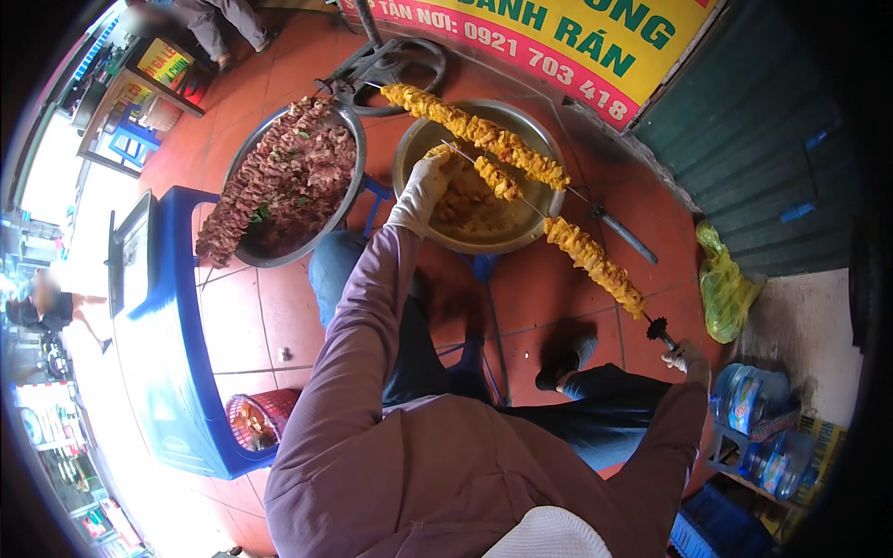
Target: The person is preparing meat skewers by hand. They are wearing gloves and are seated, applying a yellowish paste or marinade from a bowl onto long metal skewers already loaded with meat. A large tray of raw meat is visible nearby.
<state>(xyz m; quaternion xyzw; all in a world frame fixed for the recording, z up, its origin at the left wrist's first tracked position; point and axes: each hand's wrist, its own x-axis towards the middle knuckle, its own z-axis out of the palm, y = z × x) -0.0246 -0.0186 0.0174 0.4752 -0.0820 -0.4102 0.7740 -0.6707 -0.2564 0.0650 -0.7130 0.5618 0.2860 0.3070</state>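
My right hand [687,360], in a white glove, grips the handle end of a long metal skewer [534,207] below its black toothed wheel. Yellow marinated meat [593,265] is packed along the skewer's lower part, and a shorter clump [498,178] sits further up. My left hand [424,187], also gloved, is over the left side of a metal bowl [551,216], close to the skewer's tip. Its fingertips look yellow; whether they pinch a piece is unclear. Yellow meat [474,199] lies in the bowl. A second loaded skewer [481,132] rests across its rim.
On the left, a metal basin [359,143] holds dark red meat and loaded skewers [261,178]. A blue plastic stool [188,293] stands nearer me, beside a red basket [275,411]. Right of me are a yellow-green plastic bag [722,286] and large water bottles [750,397].
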